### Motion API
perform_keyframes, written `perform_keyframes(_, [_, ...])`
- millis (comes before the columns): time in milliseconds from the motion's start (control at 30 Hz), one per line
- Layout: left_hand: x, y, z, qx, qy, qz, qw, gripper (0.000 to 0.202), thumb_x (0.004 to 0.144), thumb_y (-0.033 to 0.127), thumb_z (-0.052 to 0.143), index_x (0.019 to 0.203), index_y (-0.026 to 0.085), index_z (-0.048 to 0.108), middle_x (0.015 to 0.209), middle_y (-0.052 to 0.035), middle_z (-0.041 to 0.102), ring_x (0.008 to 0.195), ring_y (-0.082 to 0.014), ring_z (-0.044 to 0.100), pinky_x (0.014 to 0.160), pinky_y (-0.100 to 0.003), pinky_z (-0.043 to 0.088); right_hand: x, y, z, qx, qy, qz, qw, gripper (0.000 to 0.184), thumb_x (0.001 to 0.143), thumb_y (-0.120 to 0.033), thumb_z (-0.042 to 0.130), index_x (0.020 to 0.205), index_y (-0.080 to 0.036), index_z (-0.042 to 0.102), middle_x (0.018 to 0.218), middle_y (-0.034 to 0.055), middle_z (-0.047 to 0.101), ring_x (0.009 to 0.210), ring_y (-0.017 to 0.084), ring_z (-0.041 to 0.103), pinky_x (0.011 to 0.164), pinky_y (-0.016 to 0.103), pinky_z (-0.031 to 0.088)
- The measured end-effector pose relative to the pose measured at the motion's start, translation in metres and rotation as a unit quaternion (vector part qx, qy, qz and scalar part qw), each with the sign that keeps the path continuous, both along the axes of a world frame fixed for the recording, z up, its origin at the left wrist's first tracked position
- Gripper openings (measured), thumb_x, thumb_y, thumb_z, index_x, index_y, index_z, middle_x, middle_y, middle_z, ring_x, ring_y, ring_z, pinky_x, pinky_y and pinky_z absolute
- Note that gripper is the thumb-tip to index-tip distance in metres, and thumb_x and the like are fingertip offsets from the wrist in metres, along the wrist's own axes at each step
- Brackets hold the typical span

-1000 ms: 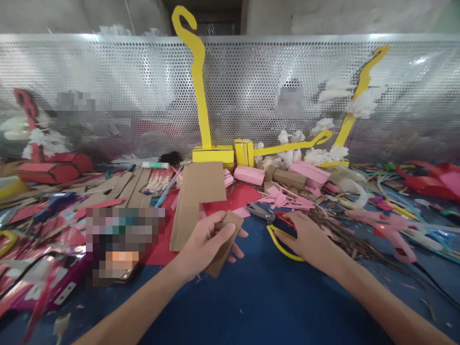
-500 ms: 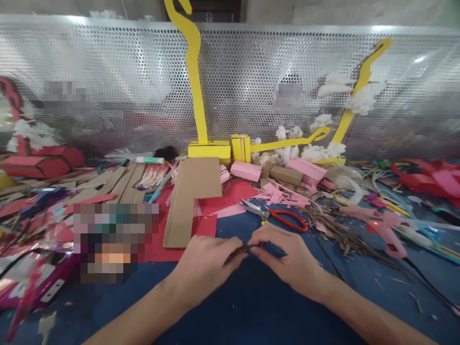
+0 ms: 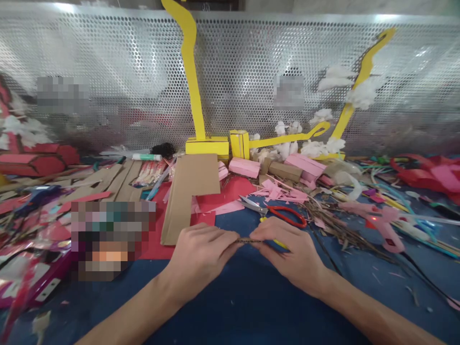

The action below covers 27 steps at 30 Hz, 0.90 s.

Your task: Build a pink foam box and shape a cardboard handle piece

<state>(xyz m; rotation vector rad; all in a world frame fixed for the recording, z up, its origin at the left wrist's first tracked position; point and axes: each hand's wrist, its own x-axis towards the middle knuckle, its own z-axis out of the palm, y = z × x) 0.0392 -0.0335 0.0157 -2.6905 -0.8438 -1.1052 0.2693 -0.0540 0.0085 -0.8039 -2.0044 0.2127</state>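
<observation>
Between my two hands is a small brown strip of corrugated cardboard (image 3: 247,240), seen edge-on. My left hand (image 3: 203,254) pinches its left end between thumb and fingers. At the other end, my right hand (image 3: 287,249) grips it the same way. Most of the strip is hidden by my fingers. Just behind my right hand lie scissors with red handles (image 3: 287,214), and a yellow handle (image 3: 279,243) shows partly under that hand. Beyond my left hand an L-shaped piece of brown cardboard (image 3: 183,196) rests on red sheets (image 3: 154,239).
To the right, a pink glue gun (image 3: 386,223) with a lit red light lies among twigs (image 3: 341,225). Yellow paper-covered blocks (image 3: 206,147) with tall curved strips stand against a perforated metal panel (image 3: 136,86). Pink rolls (image 3: 245,167) and scraps crowd the back of the blue table (image 3: 230,311).
My hands have drawn slightly apart, showing more of the cardboard strip between them. The yellow handle is more visible by my right hand. The view has shifted a little.
</observation>
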Motion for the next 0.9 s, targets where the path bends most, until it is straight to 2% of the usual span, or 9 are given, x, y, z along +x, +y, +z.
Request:
perform_keyframes(167, [0.001, -0.001, 0.001, 0.012, 0.007, -0.002, 1.000, 0.014, 0.100, 0.023, 0.057, 0.096, 0.019, 0.070, 0.075, 0.0017, 0.077, 0.060, -0.0151, 0.069, 0.061, -0.029, 0.049, -0.002, -0.001, 0.003, 0.030, 0.002, 0.010, 0.999, 0.014, 0.091, -0.008, 0.068, 0.096, -0.021, 0.071, 0.085, 0.0045, 0.074, 0.079, 0.017, 0.068, 0.072, 0.031, 0.057])
perform_keyframes(267, [-0.001, 0.002, 0.002, -0.004, 0.001, 0.001, 1.000, 0.014, 0.100, 0.027, 0.059, 0.094, 0.021, 0.070, 0.077, 0.0032, 0.077, 0.064, -0.0147, 0.070, 0.061, -0.029, 0.049, -0.003, 0.000, 0.001, 0.028, 0.004, 0.000, 1.000, 0.015, 0.090, -0.007, 0.069, 0.096, -0.021, 0.071, 0.085, 0.0040, 0.074, 0.078, 0.017, 0.068, 0.072, 0.031, 0.057])
perform_keyframes(367, [-0.007, 0.008, 0.002, -0.044, -0.007, 0.019, 0.999, 0.017, 0.098, 0.034, 0.062, 0.091, 0.022, 0.071, 0.078, 0.0034, 0.076, 0.066, -0.0141, 0.071, 0.062, -0.028, 0.050, 0.002, 0.004, -0.001, 0.022, 0.013, -0.017, 1.000, 0.014, 0.090, -0.008, 0.069, 0.096, -0.022, 0.070, 0.086, 0.0038, 0.074, 0.081, 0.017, 0.069, 0.075, 0.031, 0.057])
perform_keyframes(500, [-0.016, 0.017, 0.004, -0.119, -0.052, 0.024, 0.991, 0.013, 0.097, 0.033, 0.064, 0.097, 0.024, 0.073, 0.092, 0.0013, 0.077, 0.079, -0.0144, 0.072, 0.073, -0.028, 0.054, 0.015, 0.009, -0.001, 0.018, 0.018, -0.049, 0.998, 0.013, 0.092, -0.011, 0.068, 0.098, -0.022, 0.069, 0.092, 0.0041, 0.073, 0.087, 0.018, 0.069, 0.080, 0.030, 0.055])
perform_keyframes(667, [-0.018, 0.027, 0.004, -0.209, -0.098, 0.005, 0.973, 0.007, 0.095, 0.024, 0.066, 0.097, 0.024, 0.072, 0.095, 0.0010, 0.073, 0.087, -0.0133, 0.068, 0.081, -0.028, 0.053, 0.024, 0.012, -0.001, -0.069, -0.003, -0.101, 0.992, 0.003, 0.096, -0.021, 0.064, 0.098, -0.023, 0.066, 0.093, 0.0027, 0.071, 0.086, 0.017, 0.068, 0.079, 0.030, 0.053])
perform_keyframes(767, [-0.018, 0.032, 0.001, -0.200, -0.105, -0.010, 0.974, 0.007, 0.094, 0.021, 0.066, 0.098, 0.023, 0.072, 0.096, 0.0001, 0.070, 0.087, -0.0132, 0.067, 0.082, -0.029, 0.053, 0.024, 0.013, -0.002, -0.102, -0.010, -0.111, 0.989, 0.004, 0.097, -0.025, 0.062, 0.099, -0.023, 0.065, 0.094, 0.0027, 0.070, 0.085, 0.018, 0.067, 0.078, 0.030, 0.053])
perform_keyframes(900, [-0.017, 0.034, -0.003, -0.164, -0.084, -0.003, 0.983, 0.005, 0.094, 0.021, 0.067, 0.095, 0.022, 0.071, 0.095, -0.0009, 0.069, 0.088, -0.0151, 0.066, 0.082, -0.030, 0.052, 0.023, 0.015, -0.004, -0.094, -0.031, -0.099, 0.990, 0.005, 0.096, -0.022, 0.062, 0.100, -0.023, 0.064, 0.098, 0.0043, 0.070, 0.091, 0.020, 0.066, 0.083, 0.034, 0.052])
